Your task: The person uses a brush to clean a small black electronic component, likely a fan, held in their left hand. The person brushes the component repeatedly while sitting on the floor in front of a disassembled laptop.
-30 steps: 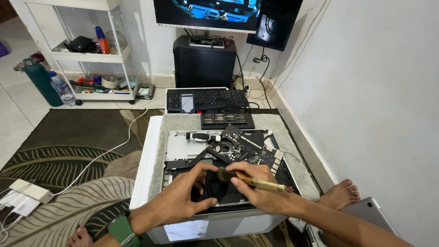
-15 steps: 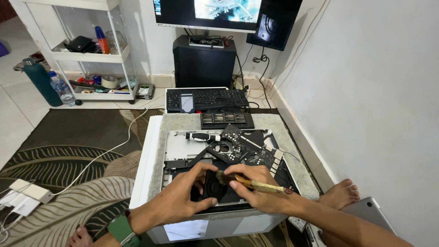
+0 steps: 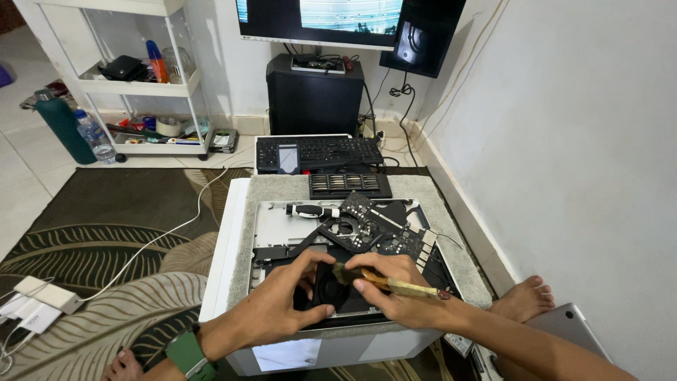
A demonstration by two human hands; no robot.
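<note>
**Brush over an opened laptop**

Held in the right hand (image 3: 405, 296): a small wooden-handled brush (image 3: 389, 283), pinched between thumb and fingers. Long axis nearly level, left to right; dark bristles pointing left at a round black fan (image 3: 330, 288), handle end pointing right, past the wrist. Left hand (image 3: 285, 300) curled round the fan's left edge, thumb and fingers pressed against it, green watch strap (image 3: 187, 353) at the wrist. Fan sitting at the near edge of the opened silver laptop shell (image 3: 271, 226), dark circuit board (image 3: 374, 229) just behind. Underneath, a grey mat (image 3: 282, 187) on a low white table (image 3: 218, 275). Beyond, a black screwdriver-bit case (image 3: 350, 185), black keyboard (image 3: 317, 152), black computer tower (image 3: 314, 95). Patterned dark rug (image 3: 106, 233) and white shelf trolley (image 3: 134, 85) at left; pale wall (image 3: 564, 141) at right.
</note>
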